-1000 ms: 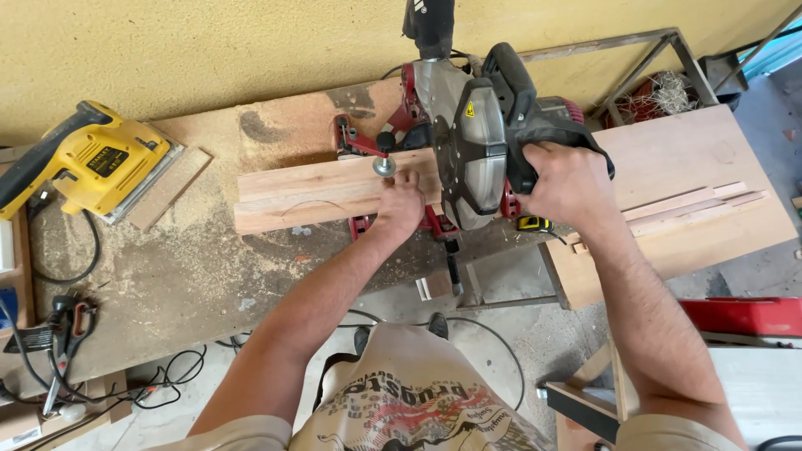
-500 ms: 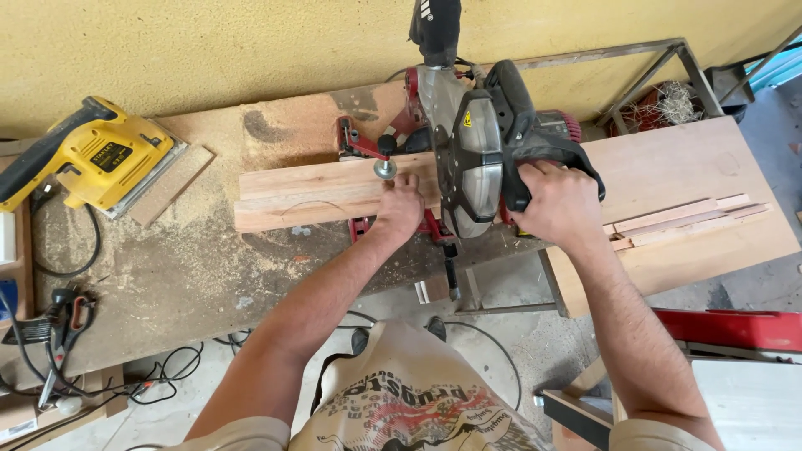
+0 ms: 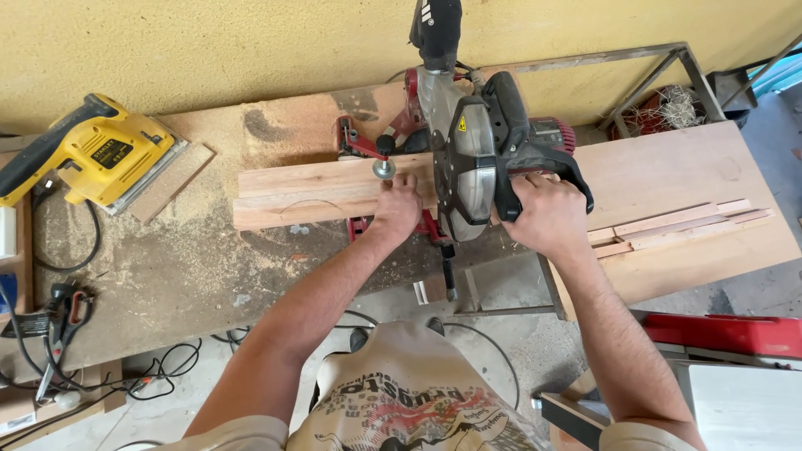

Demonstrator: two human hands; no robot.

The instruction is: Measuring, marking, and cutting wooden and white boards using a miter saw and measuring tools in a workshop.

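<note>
a: what changed?

b: little. the left hand (image 3: 397, 209) still presses the pale wooden plank (image 3: 309, 194), centre left on the dusty table (image 3: 167, 276); the right hand (image 3: 547, 219) has slid slightly leftward, fingers clenched on the black mitre saw handle (image 3: 535, 163).

a: labels?

b: black sticker on the yellow sander (image 3: 100, 154), upper left; yellow triangle on the grey saw guard (image 3: 468, 159).

Left hand (image 3: 398, 209): palm down, fingers curled and pressed flat, forearm extended forward and bare. Right hand (image 3: 545, 219): fingers wrapped closed in a grip ahead of the knuckles, wrist straight, forearm angled inward.
</note>
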